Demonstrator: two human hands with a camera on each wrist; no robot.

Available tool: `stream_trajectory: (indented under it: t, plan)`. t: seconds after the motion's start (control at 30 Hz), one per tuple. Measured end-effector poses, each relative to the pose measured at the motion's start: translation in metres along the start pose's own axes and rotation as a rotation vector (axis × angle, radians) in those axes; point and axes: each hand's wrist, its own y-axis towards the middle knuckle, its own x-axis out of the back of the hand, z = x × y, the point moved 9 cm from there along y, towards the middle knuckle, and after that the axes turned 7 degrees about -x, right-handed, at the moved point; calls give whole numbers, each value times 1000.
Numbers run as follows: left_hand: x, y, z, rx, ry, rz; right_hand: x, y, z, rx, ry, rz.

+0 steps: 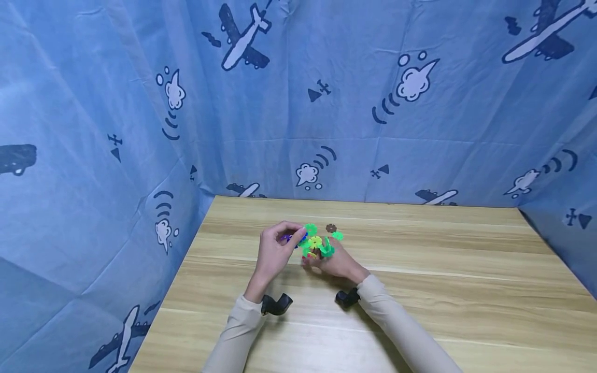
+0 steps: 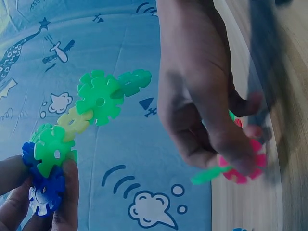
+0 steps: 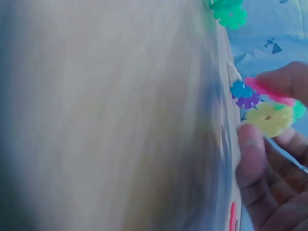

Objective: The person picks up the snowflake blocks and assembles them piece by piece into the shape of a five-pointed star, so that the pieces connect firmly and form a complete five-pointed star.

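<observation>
Notched plastic snowflake discs, slotted together, are between both hands above the table. In the head view, the left hand [image 1: 272, 251] pinches the blue end of the joined discs. The left wrist view shows its fingers about a blue disc [image 2: 44, 195], from which green discs [image 2: 99, 102] and a yellow disc [image 2: 76, 120] run up and right. My right hand [image 1: 338, 259], lower and to the right, pinches a pink disc [image 2: 243, 166] with a green disc [image 2: 211, 175] attached. In the right wrist view, a yellow disc [image 3: 269, 119] is beside the fingers. Some joints are hidden.
The wooden table [image 1: 420, 285] lies below the hands. Blue patterned cloth [image 1: 354, 103] hangs behind it and at both sides. A black wrist camera [image 1: 276, 304] sticks out from the left sleeve, another [image 1: 347, 299] from the right.
</observation>
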Motion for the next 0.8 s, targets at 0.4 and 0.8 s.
stream_trajectory:
  t: [0.4,0.8]
  plan:
    - [-2,-1,1,7,10,16,37,-5,-31,-138,147,-49]
    - [-4,-2,5,30,44,26,69,-14,-33,-177,466,-73]
